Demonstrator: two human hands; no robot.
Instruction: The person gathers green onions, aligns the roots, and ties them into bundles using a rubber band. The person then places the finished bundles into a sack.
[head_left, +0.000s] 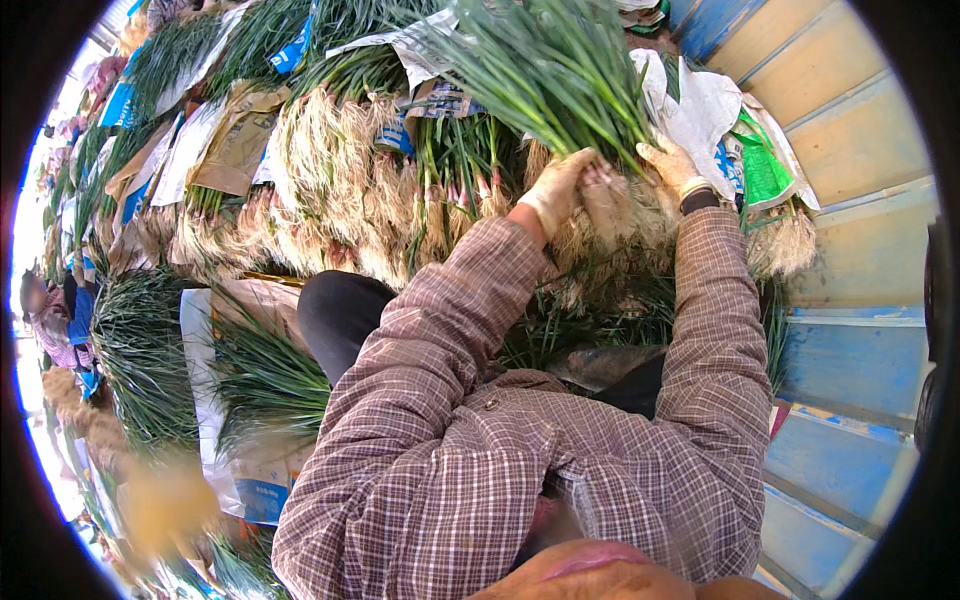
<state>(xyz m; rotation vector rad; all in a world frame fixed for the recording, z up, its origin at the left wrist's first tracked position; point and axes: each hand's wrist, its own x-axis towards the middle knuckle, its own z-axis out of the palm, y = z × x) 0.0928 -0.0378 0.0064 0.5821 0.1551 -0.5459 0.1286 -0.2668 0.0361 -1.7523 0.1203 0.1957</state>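
Note:
A loose bunch of green onions (555, 82) is held up in front of me, its leaves fanning away and its pale roots hanging toward me. My left hand (562, 191), in a cream work glove, is closed around the lower stalks just above the roots. On the bunch's right edge, my gloved right hand (675, 166) has its thumb against the leaves; its other fingers are partly hidden. The leaves and roots look blurred. Beneath the hands, more green onions (457, 172) lie in a piled row with their roots toward me.
Printed sacking (694, 112) wraps bunches at the right. Left of me lie onion leaves (262, 382) on a white sack (199, 360). A blue and tan ribbed metal wall (855, 360) runs along my right side. Another person (60, 319) is at the far left.

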